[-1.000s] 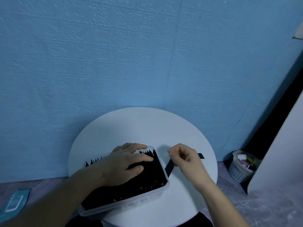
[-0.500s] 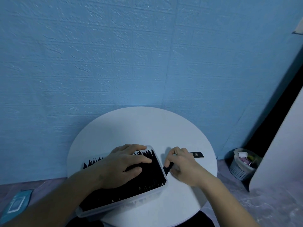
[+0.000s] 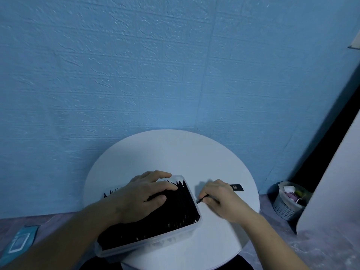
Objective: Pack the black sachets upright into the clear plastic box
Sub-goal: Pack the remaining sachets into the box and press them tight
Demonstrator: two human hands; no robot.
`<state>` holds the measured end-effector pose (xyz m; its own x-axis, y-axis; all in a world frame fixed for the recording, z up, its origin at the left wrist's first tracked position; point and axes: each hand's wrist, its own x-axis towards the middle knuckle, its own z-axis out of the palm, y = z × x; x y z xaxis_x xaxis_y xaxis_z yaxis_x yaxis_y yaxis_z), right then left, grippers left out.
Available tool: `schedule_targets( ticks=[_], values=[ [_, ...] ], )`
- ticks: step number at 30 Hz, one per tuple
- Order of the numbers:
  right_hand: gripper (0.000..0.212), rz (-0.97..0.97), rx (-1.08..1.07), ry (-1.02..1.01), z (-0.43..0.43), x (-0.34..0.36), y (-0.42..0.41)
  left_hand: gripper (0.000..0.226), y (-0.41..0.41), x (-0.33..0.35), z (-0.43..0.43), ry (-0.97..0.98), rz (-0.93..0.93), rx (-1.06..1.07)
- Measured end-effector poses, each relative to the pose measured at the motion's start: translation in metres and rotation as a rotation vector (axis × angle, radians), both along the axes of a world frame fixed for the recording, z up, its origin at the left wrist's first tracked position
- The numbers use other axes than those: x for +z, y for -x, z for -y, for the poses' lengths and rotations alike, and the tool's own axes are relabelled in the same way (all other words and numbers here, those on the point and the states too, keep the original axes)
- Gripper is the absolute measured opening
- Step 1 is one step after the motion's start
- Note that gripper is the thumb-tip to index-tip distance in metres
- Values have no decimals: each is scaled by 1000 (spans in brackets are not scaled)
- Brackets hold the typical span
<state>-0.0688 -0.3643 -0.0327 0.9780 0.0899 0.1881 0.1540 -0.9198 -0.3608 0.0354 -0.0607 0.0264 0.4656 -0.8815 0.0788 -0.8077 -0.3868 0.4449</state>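
A clear plastic box (image 3: 175, 239) sits on the near left part of a round white table (image 3: 175, 152). It is packed with several black sachets (image 3: 175, 209) standing upright. My left hand (image 3: 144, 195) lies on top of the sachets, fingers spread and pressing them toward the left. My right hand (image 3: 220, 197) is just right of the box and pinches one black sachet (image 3: 236, 187). One end of that sachet sticks out behind the hand, and a thin dark tip shows at my fingertips by the box's right wall.
A blue textured wall rises right behind the table. On the floor at the right stands a small grey basket (image 3: 288, 203) with scraps in it, beside a white panel (image 3: 335, 182). A teal packet (image 3: 18, 240) lies on the floor at the left.
My right hand has come down to the table with the sachet and lies lower beside the box. My left hand stays pressed on the packed sachets.
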Motion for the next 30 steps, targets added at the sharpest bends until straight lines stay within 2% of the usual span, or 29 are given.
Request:
schedule_targets(
  ticks=[4, 7, 12, 15, 18, 22, 30],
  values=[
    [19, 137, -87, -105, 3, 11, 5, 44, -1, -1, 1, -3, -1, 0],
    [22, 205, -196, -304, -5, 32, 13, 43, 0, -2, 2, 0, 0, -7],
    [20, 62, -183, -718, -42, 71, 28, 43, 0, -5, 3, -7, 21, -9],
    [20, 8, -198, -834, -65, 81, 32, 43, 0, -5, 3, 5, 15, -3],
    [10, -67, -216, -969, -81, 82, 31, 46, 0, -5, 1, 19, 11, 6],
    [18, -66, -283, -850, -93, 78, 24, 45, 0, -7, -1, 37, 18, 19],
    [16, 3, -400, -601, -106, 73, 18, 48, 2, -8, -9, 25, 53, 52]
  ],
)
